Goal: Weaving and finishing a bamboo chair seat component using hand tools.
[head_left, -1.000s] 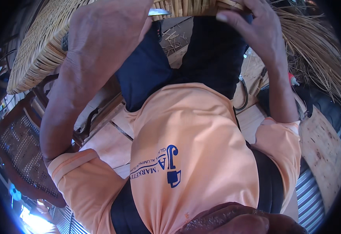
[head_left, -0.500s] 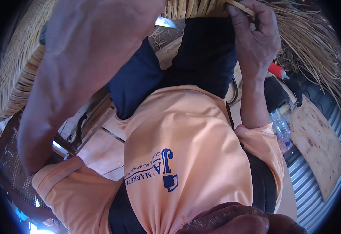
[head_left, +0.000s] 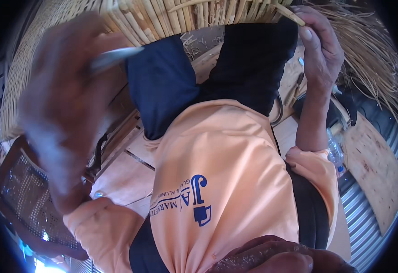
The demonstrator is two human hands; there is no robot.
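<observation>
A large woven cane piece (head_left: 140,20) fills the top of the view, its edge lined with upright split canes above my knees. My right hand (head_left: 323,54) pinches the end of a pale flat cane strip (head_left: 288,14) between thumb and fingers at the right of that edge. On the left, my left hand (head_left: 64,86) is raised and smeared by motion. A knife blade (head_left: 119,55) juts from it toward the woven edge, apart from the strip. The knife's handle is hidden in the hand.
Loose thin cane strands (head_left: 367,54) lie in a heap at the far right. Below them are a wooden board (head_left: 374,168), a clear plastic bottle (head_left: 334,152) and corrugated metal sheet (head_left: 367,230). A perforated chair seat (head_left: 30,193) stands at the left.
My left hand has swung back from the woven edge, carrying the knife left and toward me. My right hand has shifted slightly right with the strip. More of the woven piece shows.
</observation>
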